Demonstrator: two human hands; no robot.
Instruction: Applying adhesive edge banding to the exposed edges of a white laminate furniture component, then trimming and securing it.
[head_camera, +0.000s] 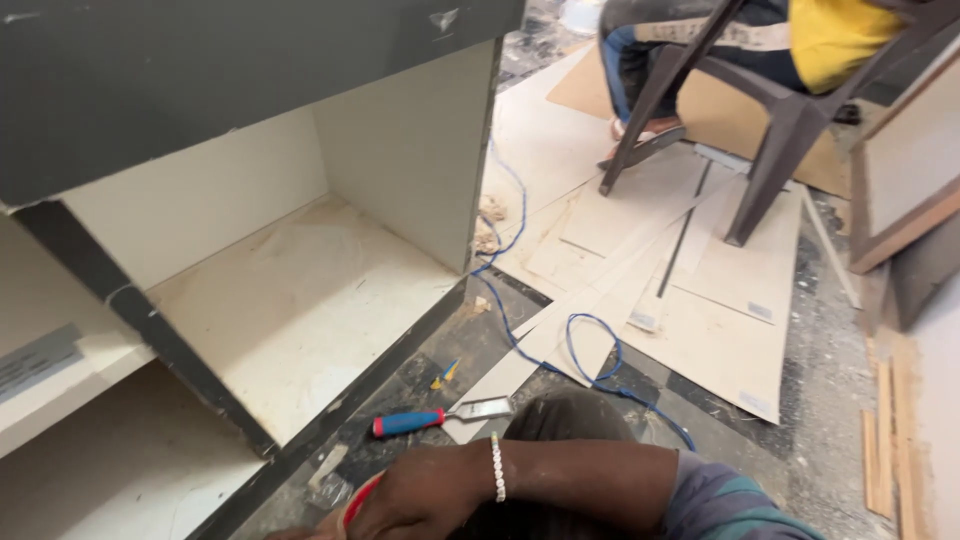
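**Kneeling at the open cabinet**

Resting low at the frame's bottom edge, a hand with a white bead bracelet (420, 497) covers something red (357, 500); which hand it is, and how its fingers sit, cannot be told. A blue-handled chisel with a red collar (440, 417) lies untouched on the dark floor nearby. The grey-edged white cabinet (300, 290) stands assembled, its compartments holding only dust. Pale laminate offcuts (700, 300) and a blue cable (590, 350) lie scattered.
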